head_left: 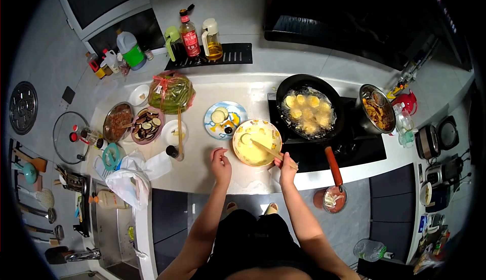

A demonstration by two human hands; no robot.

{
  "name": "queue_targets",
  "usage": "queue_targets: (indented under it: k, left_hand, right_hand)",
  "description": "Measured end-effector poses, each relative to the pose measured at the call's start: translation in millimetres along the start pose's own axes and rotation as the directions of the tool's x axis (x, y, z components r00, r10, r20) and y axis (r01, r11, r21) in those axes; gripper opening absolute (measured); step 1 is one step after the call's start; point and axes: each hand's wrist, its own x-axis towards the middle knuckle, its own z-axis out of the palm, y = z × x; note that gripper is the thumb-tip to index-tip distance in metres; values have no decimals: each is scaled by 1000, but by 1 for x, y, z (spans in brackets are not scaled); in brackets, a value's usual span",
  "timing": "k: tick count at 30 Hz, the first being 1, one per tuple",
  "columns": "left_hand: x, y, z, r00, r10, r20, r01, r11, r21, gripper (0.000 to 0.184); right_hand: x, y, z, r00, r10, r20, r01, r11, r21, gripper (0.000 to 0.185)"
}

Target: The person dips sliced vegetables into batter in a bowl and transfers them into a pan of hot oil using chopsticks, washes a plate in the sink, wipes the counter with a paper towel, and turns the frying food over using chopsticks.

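Observation:
Wooden chopsticks (267, 150) are in my right hand (287, 168), their tips in the yellow batter of a patterned bowl (236, 151). A pale slice (246, 138) lies in the batter near the tips. My left hand (220, 164) is just left of the bowl, apart from it, holding nothing, fingers slightly bent. Behind the bowl, a blue-and-white plate (211, 126) bears pale slices (218, 116) and a small black-capped item. Several battered pieces (309, 112) bubble in oil in the black wok (292, 83) on the right.
The wok's reddish-brown handle (332, 161) points toward me. Right of it is a metal pot (365, 123) of browned food. To the left are a pink plate (138, 139) of dark-skinned slices, a metal bowl (109, 119), bagged green vegetables (171, 91) and a dark-capped jar (173, 152).

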Motion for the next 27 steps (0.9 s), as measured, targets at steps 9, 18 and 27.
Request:
queue_targets:
  k: [9, 18, 27]
  left_hand:
    - [0, -1, -3, 1000, -11, 10, 11, 1000, 2, 26]
    - [1, 1, -4, 1000, -13, -8, 14, 998, 61, 26]
    - [5, 10, -11, 1000, 0, -17, 1, 998, 55, 27]
  right_hand:
    - [-7, -11, 1, 996, -13, 87, 14, 1000, -4, 28]
    - [15, -3, 19, 941, -127, 315, 233, 917, -325, 31]
    - [13, 13, 15, 997, 72, 37, -73, 997, 16, 37]
